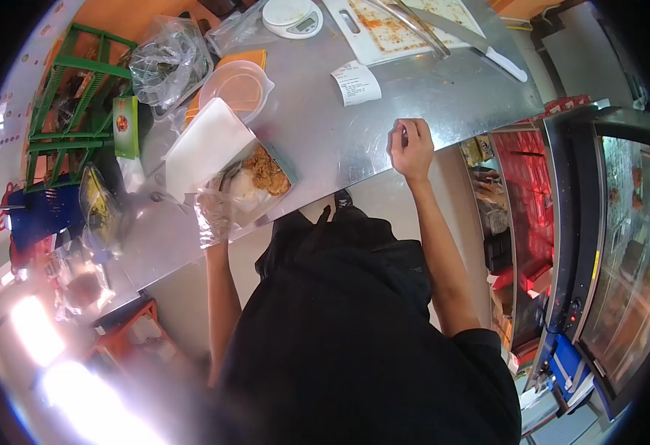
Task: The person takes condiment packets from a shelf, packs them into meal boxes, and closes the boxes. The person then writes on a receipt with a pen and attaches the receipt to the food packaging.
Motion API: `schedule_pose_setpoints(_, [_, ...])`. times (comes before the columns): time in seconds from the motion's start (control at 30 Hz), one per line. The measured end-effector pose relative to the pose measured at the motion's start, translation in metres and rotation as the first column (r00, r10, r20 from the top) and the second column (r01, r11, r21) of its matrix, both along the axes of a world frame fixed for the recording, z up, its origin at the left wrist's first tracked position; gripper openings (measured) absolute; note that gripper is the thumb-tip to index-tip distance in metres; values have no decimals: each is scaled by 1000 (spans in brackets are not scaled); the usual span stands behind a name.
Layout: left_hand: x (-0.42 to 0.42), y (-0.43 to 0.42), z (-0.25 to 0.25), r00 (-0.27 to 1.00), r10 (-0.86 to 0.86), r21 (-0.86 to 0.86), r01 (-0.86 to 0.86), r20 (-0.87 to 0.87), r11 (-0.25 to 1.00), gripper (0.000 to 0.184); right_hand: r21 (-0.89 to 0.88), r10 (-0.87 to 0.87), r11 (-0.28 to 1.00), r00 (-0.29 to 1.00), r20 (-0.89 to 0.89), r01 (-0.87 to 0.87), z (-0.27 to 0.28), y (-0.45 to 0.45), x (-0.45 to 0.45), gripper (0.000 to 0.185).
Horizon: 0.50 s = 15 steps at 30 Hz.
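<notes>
A white takeaway box [210,137] stands with its lid up near the table's front edge. In it lie white rice [248,189] and brown fried chicken [268,173]. My left hand [214,213], in a clear plastic glove, grips the box at its near left side; its fingertips are partly hidden beside the rice. Bare and apart from the box, my right hand [412,146] hovers at the table edge, its fingers loosely curled with gaps between them and nothing visible in them. The printed receipt [358,83] is the nearest thing beyond it.
Toward the back are a white kitchen scale [293,18] and a stained cutting board [392,44] with tongs [414,28] and a knife [504,65]. A clear plastic tub [234,90] and a green rack [69,111] stand left. A glass display cabinet [629,245] is at right.
</notes>
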<state>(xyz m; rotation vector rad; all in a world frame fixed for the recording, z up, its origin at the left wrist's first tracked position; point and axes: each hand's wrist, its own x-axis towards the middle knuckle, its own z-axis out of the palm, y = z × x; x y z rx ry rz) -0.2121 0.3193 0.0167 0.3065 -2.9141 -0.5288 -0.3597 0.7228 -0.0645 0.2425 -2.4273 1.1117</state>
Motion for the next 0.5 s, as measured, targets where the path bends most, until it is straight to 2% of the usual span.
schedule_pose_setpoints(0.03, [1, 0, 2, 1000, 14, -12, -14, 14, 1000, 21, 2, 5, 1000, 1000, -11, -5, -1, 1, 0, 16])
schedule_pose_setpoints(0.13, [-4, -5, 2, 999, -37, 94, 37, 3, 995, 20, 10, 17, 1000, 1000, -24, -17, -3, 3, -1, 18])
schedule_pose_setpoints(0.23, [-1, -6, 1, 995, -70, 19, 72, -74, 997, 21, 7, 10, 1000, 1000, -8, -10, -5, 2, -1, 18])
schedule_pose_setpoints(0.33, [-1, -4, 7, 997, -59, 2, 60, -43, 998, 26, 3, 5, 1000, 1000, -13, -5, -5, 2, -2, 18])
schedule_pose_setpoints(0.43, [-10, -5, 17, 987, 16, -16, -13, 157, 1000, 27, 15, 2, 1000, 1000, -18, -1, -4, 3, 0, 18])
schedule_pose_setpoints(0.5, [-9, -6, 24, 986, -51, -28, 56, 156, 998, 27, 11, -5, 1000, 1000, -29, 5, -3, 1, -1, 18])
